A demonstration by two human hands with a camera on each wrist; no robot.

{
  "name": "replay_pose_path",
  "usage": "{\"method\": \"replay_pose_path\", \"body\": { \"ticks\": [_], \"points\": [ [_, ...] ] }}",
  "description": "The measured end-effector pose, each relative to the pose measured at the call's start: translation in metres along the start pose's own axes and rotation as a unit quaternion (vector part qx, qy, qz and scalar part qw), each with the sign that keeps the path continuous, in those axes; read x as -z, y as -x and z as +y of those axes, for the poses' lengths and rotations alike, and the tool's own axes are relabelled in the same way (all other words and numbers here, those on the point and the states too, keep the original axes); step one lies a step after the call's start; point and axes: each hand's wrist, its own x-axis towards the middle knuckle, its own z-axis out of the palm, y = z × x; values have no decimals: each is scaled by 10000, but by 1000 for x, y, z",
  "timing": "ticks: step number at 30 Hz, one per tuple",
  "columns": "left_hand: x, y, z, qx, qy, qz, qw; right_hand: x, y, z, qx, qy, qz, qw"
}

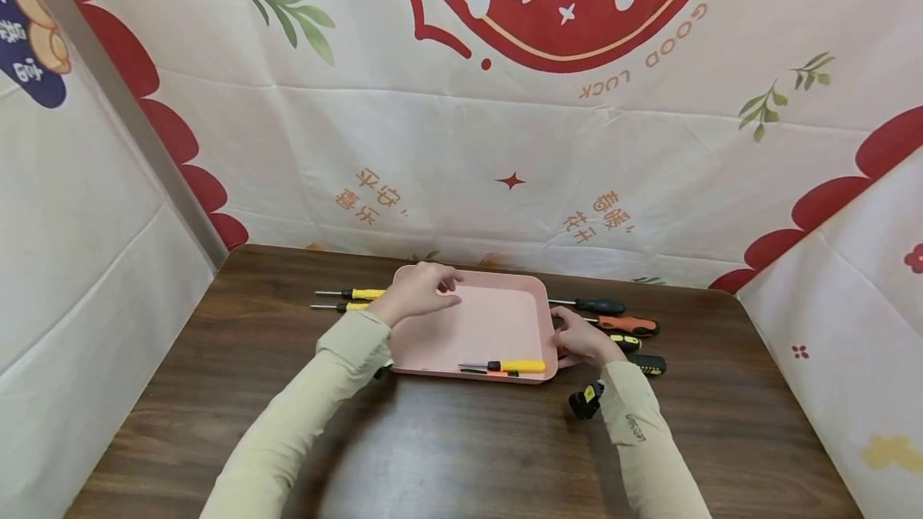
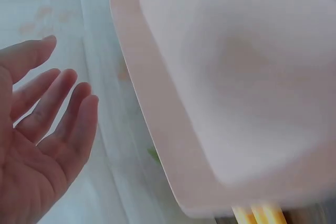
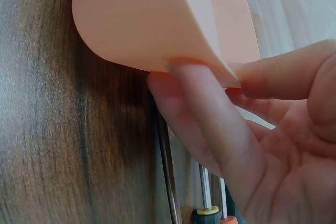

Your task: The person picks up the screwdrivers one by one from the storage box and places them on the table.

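Note:
A pink tray [image 1: 497, 319] is at the back middle of the table. My right hand [image 1: 580, 339] pinches its right rim, with the thumb and fingers around the edge, as the right wrist view also shows. Over the tray's left part hovers my left hand [image 1: 425, 292], its fingers loosely bent and holding nothing. In the left wrist view that hand [image 2: 47, 129] is apart from the rim. Along the tray's near edge lies a yellow-handled screwdriver [image 1: 521, 365]; beside it, a second tool with some orange is mostly hidden.
Left of the tray lie two yellow-handled screwdrivers [image 1: 366, 294], partly hidden by my left hand. To the right are a black-handled screwdriver [image 1: 600, 307], an orange-handled one [image 1: 629, 326] and other handles [image 1: 647, 364]. A black and yellow object [image 1: 586, 400] sits near my right wrist. Printed cloth [image 1: 469, 142] hangs behind.

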Motion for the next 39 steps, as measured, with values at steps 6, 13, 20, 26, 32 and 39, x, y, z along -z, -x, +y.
{"method": "replay_pose_path", "body": {
  "ticks": [6,13,20,26,32,39],
  "points": [
    [-22,-23,28,-268,1,-673,9974,1,2,1,3,-59,-42,10000],
    [-41,-43,45,-232,-819,-1254,9885,-1,2,2,12,-137,-48,9999],
    [-54,-51,54,-200,-1034,-1596,9815,-1,3,0,-41,-189,35,9998],
    [-65,-54,58,120,-968,-1966,9756,0,4,0,37,-206,-63,9998],
    [-81,-55,63,352,-1123,-2285,9664,0,5,0,33,-192,-53,9998],
    [-92,-52,69,488,-1202,-2464,9604,0,4,1,-11,-179,16,9998]
  ]
}}
